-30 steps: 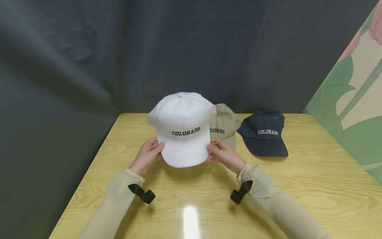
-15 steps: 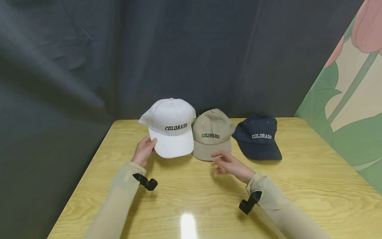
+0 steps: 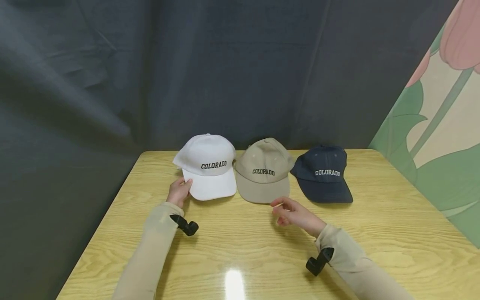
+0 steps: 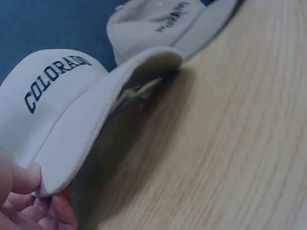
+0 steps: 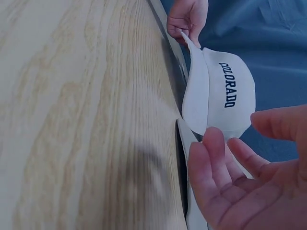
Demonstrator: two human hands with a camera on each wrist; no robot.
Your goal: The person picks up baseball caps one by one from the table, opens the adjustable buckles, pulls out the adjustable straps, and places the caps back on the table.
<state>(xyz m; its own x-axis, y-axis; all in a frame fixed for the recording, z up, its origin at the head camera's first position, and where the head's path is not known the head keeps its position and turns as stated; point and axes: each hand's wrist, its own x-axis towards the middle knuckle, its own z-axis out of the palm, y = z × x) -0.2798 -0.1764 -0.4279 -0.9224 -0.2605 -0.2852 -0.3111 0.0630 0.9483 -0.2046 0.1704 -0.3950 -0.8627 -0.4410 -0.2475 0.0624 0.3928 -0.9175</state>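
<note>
A white baseball cap (image 3: 211, 185) lettered COLORADO is at the left end of a row of caps. My left hand (image 3: 179, 193) pinches the left corner of its brim between thumb and fingers; in the left wrist view the brim (image 4: 76, 129) stands a little above the table. Beside it lies a beige cap (image 3: 264, 189) with the same lettering. My right hand (image 3: 294, 214) hovers just in front of the beige brim, holding nothing, its fingers loosely bent. In the right wrist view those fingers (image 5: 206, 177) partly cover the beige cap.
A navy cap (image 3: 324, 191) lies at the right end of the row. The wooden table (image 3: 210, 258) ends at the back against a dark curtain (image 3: 232, 75). On the right rises a flower-patterned panel (image 3: 442, 146).
The white cap has moved left and down to the table beside the beige cap. My right hand has let go of its brim and drawn back to the right; my left still holds it.
</note>
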